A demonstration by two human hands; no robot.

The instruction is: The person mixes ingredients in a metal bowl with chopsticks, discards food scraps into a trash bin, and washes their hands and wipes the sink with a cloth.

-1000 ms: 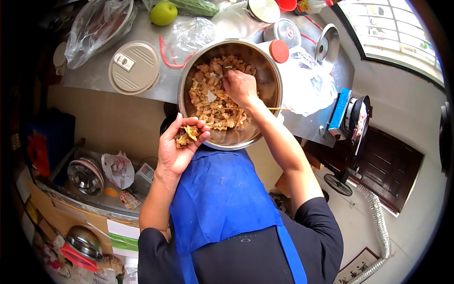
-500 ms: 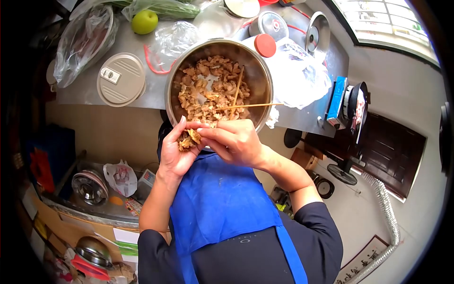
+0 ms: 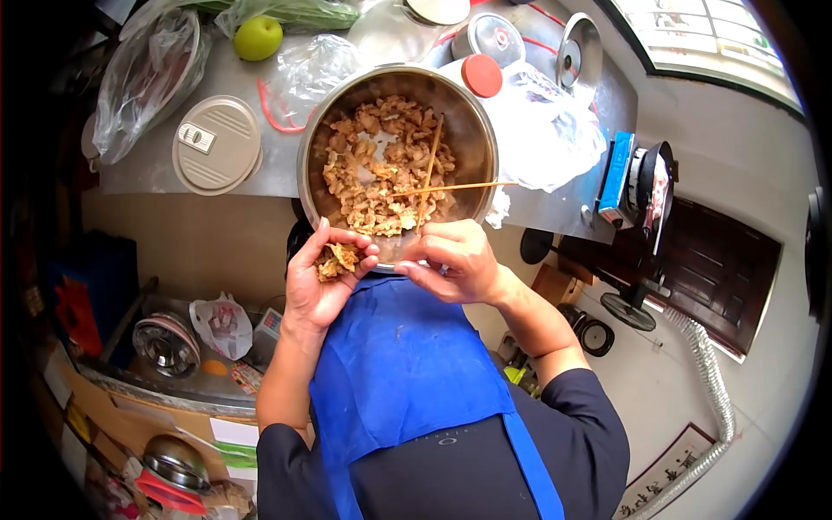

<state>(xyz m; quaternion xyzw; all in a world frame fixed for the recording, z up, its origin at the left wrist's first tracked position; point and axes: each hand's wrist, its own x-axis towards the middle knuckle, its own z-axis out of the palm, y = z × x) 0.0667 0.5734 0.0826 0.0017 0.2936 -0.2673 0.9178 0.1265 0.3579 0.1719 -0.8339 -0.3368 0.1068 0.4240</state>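
Note:
My left hand is cupped, palm up, around a clump of yellow-brown leafy-looking food; its exact kind is unclear. Just to its right, my right hand hovers over the near rim of the steel pot, thumb and fingers bent together in a pinch. Whatever those fingertips hold, if anything, is too small to make out. Inside the steel pot lie many pieces of browned meat. Two wooden chopsticks cross in the pot, one reaching over its right rim.
On the metal counter around the pot are a lidded beige container, a green apple, a red-capped jar and clear plastic bags. A portable stove with a pan stands at right. A sink area with bowls lies lower left.
My right hand has parted from the clump and moved right, toward the pot's near rim. My left hand shifted slightly left and down, still holding the clump.

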